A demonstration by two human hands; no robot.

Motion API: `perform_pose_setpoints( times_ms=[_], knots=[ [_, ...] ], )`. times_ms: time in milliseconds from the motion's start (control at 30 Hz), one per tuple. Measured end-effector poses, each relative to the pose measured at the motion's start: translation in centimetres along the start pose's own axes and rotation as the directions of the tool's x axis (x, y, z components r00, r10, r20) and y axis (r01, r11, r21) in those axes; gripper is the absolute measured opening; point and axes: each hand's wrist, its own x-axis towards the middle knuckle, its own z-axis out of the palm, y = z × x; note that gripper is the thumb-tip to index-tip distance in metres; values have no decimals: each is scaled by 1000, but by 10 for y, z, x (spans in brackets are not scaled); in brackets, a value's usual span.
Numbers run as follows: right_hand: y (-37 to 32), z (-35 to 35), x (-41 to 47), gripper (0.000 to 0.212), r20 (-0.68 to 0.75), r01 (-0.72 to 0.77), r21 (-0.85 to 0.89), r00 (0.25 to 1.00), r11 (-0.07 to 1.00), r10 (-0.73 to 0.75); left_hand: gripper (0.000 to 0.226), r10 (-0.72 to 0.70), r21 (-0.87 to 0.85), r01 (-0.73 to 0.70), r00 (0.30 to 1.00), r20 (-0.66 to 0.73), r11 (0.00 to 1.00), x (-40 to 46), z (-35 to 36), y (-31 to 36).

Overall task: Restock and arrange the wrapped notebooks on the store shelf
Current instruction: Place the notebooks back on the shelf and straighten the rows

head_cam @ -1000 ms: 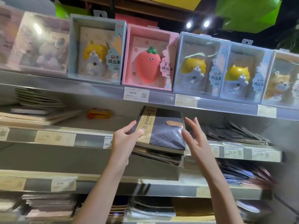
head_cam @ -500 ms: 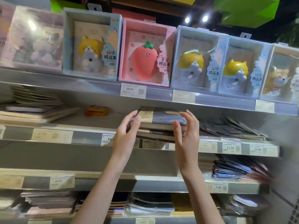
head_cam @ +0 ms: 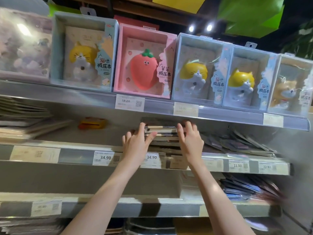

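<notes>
A stack of wrapped dark notebooks with tan bands lies flat on the second shelf, under the upper shelf's lip. My left hand presses against the stack's left side, fingers straight and thumb along its front edge. On the right side my right hand does the same, its fingertips touching the upper notebooks. The stack's back part is hidden in shadow.
Boxed squishy-toy notebooks line the top shelf. A yellow item and a pile of flat books lie to the left, fanned dark packs to the right. Price tags run along the shelf edge. More stacks fill lower shelves.
The notebook that was tilted up in both hands a second ago now lies flat on the stack. Both hands have moved inward onto the shelf and press the stack's sides.
</notes>
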Motion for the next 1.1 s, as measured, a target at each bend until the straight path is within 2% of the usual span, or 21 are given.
perform_pose_setpoints(
  times_ms=[167,467,667,800,900,967,1100],
  knots=[
    [11,13,10,34,84,14,-41,996,999,-10,66,16,141,-17,1000,10,990,17,8,-4],
    [11,16,11,35,87,9,-68,996,998,-3,55,30,203,-28,1000,-3,979,25,15,-12],
    [9,13,11,35,108,24,-64,994,998,-17,56,47,199,-61,996,75,978,24,8,-14],
    [10,13,11,35,106,29,-46,994,999,-24,54,41,210,-56,996,73,976,17,1,-13],
    [9,13,6,47,69,42,-30,997,999,-40,51,38,213,-51,997,65,976,10,-1,-14],
    [7,14,2,57,34,55,-58,998,997,-53,49,43,238,-53,998,48,970,5,0,-15],
    [6,14,-12,54,10,91,-162,996,983,-90,49,84,265,-80,996,-4,961,-4,-1,-19]
  ],
)
